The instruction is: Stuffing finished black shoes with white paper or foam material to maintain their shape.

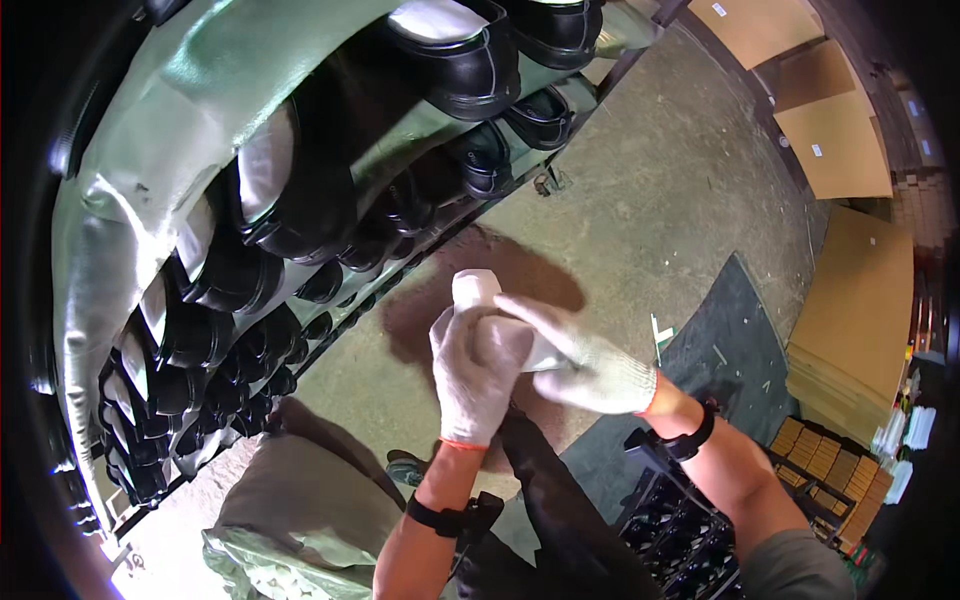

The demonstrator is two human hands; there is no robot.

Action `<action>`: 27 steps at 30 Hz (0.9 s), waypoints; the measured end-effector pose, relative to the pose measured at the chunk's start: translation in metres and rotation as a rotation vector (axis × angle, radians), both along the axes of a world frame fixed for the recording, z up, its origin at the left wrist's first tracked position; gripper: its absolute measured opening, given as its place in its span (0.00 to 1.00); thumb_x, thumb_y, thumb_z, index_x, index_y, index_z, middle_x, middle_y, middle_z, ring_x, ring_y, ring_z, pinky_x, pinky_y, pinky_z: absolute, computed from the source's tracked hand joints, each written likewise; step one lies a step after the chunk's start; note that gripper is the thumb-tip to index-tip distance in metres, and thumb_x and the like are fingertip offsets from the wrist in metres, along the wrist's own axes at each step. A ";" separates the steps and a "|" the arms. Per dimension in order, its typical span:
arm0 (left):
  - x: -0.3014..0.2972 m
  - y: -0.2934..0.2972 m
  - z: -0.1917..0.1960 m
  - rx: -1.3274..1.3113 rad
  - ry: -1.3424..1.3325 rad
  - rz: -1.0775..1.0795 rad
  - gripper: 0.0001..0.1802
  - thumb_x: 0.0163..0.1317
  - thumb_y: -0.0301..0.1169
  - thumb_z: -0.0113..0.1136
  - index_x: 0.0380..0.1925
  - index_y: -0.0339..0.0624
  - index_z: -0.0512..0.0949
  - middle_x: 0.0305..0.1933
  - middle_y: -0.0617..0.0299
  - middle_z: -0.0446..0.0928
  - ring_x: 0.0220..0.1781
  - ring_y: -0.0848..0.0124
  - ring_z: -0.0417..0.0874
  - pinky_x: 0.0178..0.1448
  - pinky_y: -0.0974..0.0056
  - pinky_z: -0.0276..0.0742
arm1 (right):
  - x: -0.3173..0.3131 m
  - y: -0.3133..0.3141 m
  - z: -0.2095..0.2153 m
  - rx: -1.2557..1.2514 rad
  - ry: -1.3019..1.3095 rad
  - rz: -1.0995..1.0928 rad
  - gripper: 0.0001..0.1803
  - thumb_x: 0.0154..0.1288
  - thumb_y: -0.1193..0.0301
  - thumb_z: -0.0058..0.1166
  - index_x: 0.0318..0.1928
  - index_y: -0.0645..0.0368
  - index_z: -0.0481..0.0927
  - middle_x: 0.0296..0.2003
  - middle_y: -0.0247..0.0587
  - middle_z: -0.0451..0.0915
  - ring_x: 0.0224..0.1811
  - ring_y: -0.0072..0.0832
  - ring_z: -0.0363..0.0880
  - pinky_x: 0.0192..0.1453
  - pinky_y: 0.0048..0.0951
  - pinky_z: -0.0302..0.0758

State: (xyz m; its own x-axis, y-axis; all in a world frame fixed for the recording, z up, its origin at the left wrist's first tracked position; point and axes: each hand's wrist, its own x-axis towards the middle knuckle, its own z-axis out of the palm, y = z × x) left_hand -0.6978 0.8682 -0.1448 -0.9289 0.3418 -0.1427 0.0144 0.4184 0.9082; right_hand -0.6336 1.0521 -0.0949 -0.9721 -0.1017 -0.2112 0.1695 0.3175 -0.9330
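Note:
Both my hands wear white knit gloves with orange cuffs and meet in front of me, above the floor. My left hand (468, 372) is closed around a white wad of paper-like material (475, 287), whose blunt end sticks out past the fingers. My right hand (592, 368) comes from the right, its fingers closed over the same white wad; some blur covers the fingertips. Most of the wad is hidden by the gloves, so its full shape cannot be told. Left of my hands, black shoes (470, 75) stand in rows on a rack, several with white stuffing inside.
A pale plastic cover (200, 100) drapes the rack's upper left. Cardboard sheets (850, 310) lean at the right. A dark mat (725, 340) lies on the floor, near stacked brown boxes (825, 470). A black crate (680, 525) of dark items stands lower right; a grey sack (290, 490), lower left.

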 end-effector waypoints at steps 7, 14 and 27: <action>-0.034 0.017 -0.015 0.274 -0.351 -0.077 0.34 0.59 0.35 0.87 0.64 0.41 0.83 0.67 0.47 0.77 0.66 0.53 0.85 0.70 0.53 0.83 | -0.039 0.041 -0.025 0.568 0.484 0.051 0.33 0.67 0.75 0.66 0.73 0.51 0.79 0.60 0.53 0.85 0.56 0.52 0.86 0.70 0.50 0.82; 0.006 -0.011 -0.038 -0.036 -0.132 -0.099 0.27 0.65 0.35 0.82 0.60 0.38 0.85 0.61 0.50 0.82 0.63 0.56 0.85 0.70 0.56 0.81 | -0.195 0.160 -0.088 0.199 0.690 -0.681 0.38 0.64 0.66 0.76 0.71 0.60 0.74 0.66 0.48 0.78 0.67 0.41 0.81 0.76 0.43 0.77; 0.086 -0.084 -0.089 -0.207 -0.413 -0.134 0.22 0.62 0.36 0.78 0.56 0.42 0.88 0.66 0.44 0.80 0.70 0.47 0.83 0.76 0.51 0.77 | -0.247 0.163 -0.136 0.825 0.615 -0.487 0.12 0.70 0.61 0.72 0.46 0.55 0.91 0.45 0.43 0.90 0.55 0.48 0.85 0.66 0.47 0.80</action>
